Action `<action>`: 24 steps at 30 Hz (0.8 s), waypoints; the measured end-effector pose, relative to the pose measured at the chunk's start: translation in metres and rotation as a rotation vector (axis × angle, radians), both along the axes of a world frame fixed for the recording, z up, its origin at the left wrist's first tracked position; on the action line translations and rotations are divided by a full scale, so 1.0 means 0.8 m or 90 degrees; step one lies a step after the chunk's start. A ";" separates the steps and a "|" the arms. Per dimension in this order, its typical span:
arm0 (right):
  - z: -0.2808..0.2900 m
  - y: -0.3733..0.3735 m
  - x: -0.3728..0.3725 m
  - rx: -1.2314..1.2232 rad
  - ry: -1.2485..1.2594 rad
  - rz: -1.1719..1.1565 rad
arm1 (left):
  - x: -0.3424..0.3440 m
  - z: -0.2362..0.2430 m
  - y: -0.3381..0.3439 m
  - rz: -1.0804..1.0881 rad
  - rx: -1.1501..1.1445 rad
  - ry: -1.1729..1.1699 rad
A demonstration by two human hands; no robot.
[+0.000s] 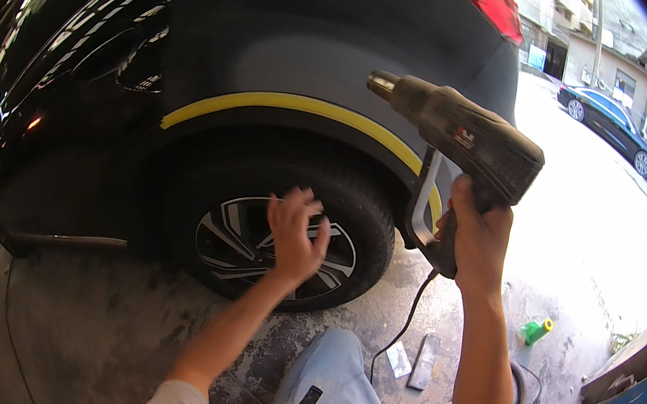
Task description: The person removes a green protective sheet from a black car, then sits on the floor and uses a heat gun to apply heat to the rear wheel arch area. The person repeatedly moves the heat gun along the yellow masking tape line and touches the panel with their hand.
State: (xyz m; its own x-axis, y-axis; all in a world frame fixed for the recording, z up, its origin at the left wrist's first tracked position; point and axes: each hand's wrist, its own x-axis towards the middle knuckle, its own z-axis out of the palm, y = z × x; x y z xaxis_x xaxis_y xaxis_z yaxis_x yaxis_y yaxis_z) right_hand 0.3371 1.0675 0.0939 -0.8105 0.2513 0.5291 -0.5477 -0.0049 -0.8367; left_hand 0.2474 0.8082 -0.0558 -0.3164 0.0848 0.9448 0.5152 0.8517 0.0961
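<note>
Heat gun (dark, corded) in right grip

A dark sedan stands at the far right, with a pale building beyond it. Nearer on the right, a green, yellow-ended cylinder lies on the floor.

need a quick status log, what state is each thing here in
Heat gun: held up, nozzle toward the left; on or off cannot be told
Right hand: closed around the heat gun's handle
Left hand: open, blurred, in front of the wheel
Cord: hanging from the handle
Yellow strip: curved along the wheel arch
Rear panel: dull, matt
Door: glossy, looks shut
Green container: upright or lying, unclear
</note>
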 end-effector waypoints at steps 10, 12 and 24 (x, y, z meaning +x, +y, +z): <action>0.058 -0.067 0.002 0.130 0.054 0.026 | -0.054 0.200 -0.138 0.290 0.003 0.194; 0.054 -0.055 0.001 0.123 0.036 -0.006 | -0.061 0.209 -0.158 0.292 -0.011 0.185; 0.007 -0.018 0.029 0.229 -0.053 -0.299 | -0.112 0.253 -0.249 0.264 -0.067 0.375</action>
